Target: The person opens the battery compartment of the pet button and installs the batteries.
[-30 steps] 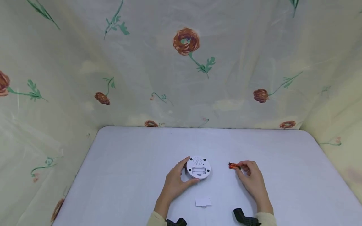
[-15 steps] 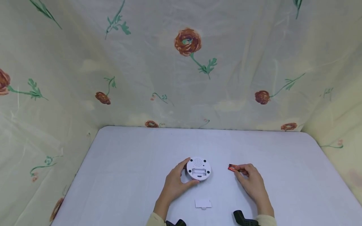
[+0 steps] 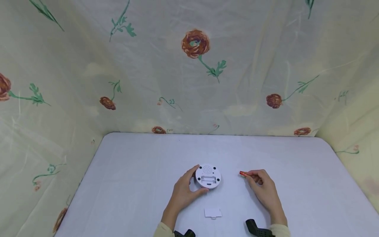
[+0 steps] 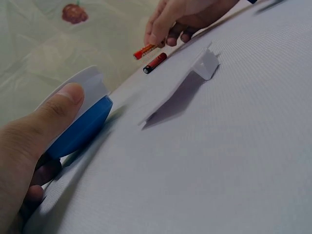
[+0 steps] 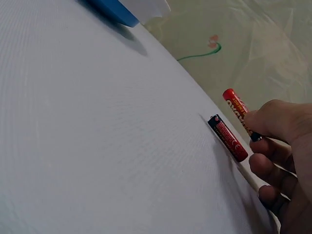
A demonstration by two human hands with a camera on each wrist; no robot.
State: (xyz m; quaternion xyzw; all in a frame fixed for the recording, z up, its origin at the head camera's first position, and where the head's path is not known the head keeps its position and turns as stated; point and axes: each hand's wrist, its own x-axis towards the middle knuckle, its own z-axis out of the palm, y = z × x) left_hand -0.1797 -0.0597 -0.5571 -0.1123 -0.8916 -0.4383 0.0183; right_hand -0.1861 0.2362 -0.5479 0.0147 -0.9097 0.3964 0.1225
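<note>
My left hand (image 3: 183, 191) grips a round white device (image 3: 208, 169) at its rim, thumb on the near edge and fingers at the far left. Its underside faces up, showing small holes, dark feet and an uncovered battery slot; the side is blue (image 4: 83, 129) in the left wrist view. Off to the right, my right hand (image 3: 263, 186) pinches a red AAA-size battery (image 5: 237, 109) between thumb and forefinger. A second battery (image 5: 227, 138), red with a black end, lies on the table just under it. The head view shows the held battery overlapping that one.
A small white battery cover (image 3: 213, 212) with a tab lies on the white table (image 3: 133, 184), nearer than the device. Black wrist-worn mounts (image 3: 258, 228) sit at both sleeves. Flower-patterned sheeting (image 3: 237, 82) hangs behind the table and along its sides.
The battery in my right hand has turned slightly and now overlaps the other one, where both showed side by side before. My left hand and the device have stayed put.
</note>
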